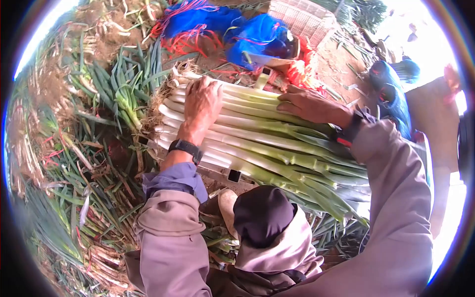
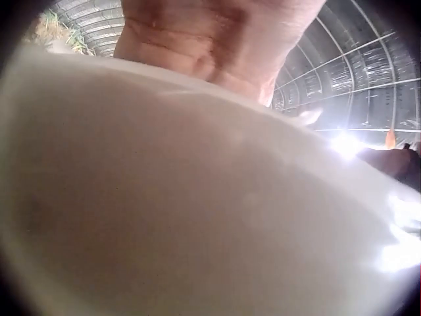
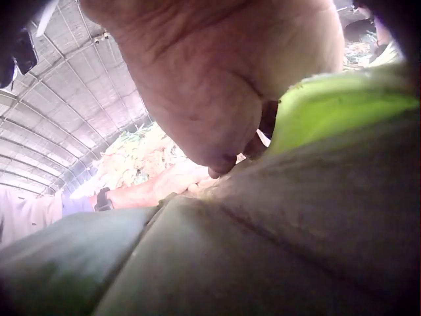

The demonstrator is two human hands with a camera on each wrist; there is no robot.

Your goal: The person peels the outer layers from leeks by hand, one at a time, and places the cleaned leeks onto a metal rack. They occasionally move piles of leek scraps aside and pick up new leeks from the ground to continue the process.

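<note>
Well, stalks (image 1: 257, 137): I see a broad row of them, side by side under both grips and spreading from there to the near side, across a frame (image 1: 261, 81).
Left grip (image 1: 203, 101): bent down over the white stems (image 1: 222, 147) at the row's far edge; its fingertips are hidden, so I cannot tell whether it pinches a stalk or only presses.
Right grip (image 1: 311, 105): laid over the green part of that edge, fingers fairly straight, wrapped round nothing that I can make out.
Weight: I'd call one stalk light, but the whole row a real load, wanting both grips.
White stems: firm and smooth, probably slick if damp; I'd expect them to roll against one another and to snap if bent hard.
Leaves (image 1: 326, 171): on the near side of the right grip, softer and floppier, likely to tear under a pull.
Roots (image 1: 162, 99): just past the left grip at the other end, wispy, a poor place to hold.
Best hold: I'd take the stems where the left grip is, the right supporting where white turns green, both squeezing gently and evenly.
Red string (image 1: 304, 69): just beyond the right grip, something I'd avoid snagging.
</note>
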